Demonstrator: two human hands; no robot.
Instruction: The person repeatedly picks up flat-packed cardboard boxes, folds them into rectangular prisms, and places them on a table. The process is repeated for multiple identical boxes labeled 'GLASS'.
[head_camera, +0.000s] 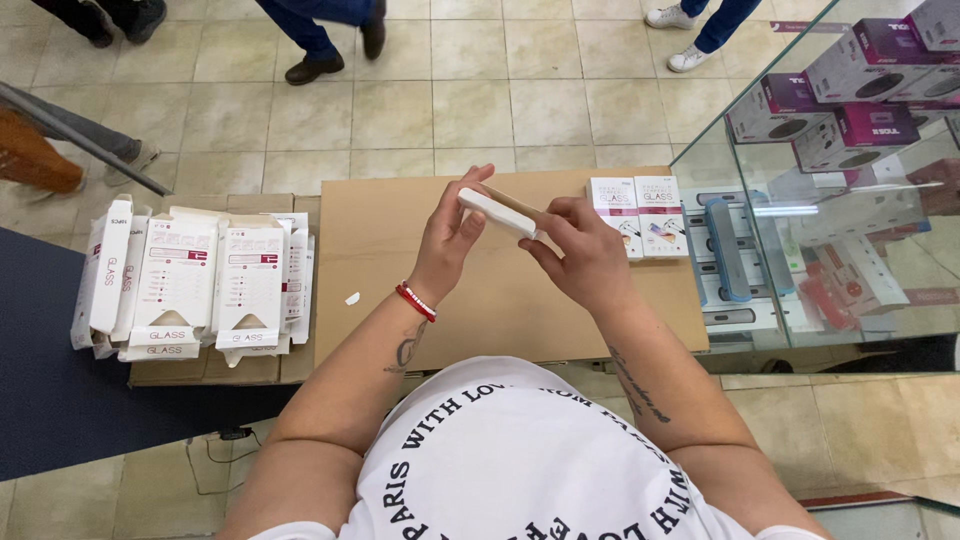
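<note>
Over the brown cardboard surface (380, 270), both hands meet on a slim white box (497, 212), held in the air edge-on. Left hand (447, 240) has its fingers curled around the box's near end, thumb pressed along its side. Right hand (585, 255) pinches the far end, fingertips closed tight on it. Flattened white cartons (190, 285) lie well off to the left; two sealed packs (637, 215) sit just beyond the right hand.
</note>
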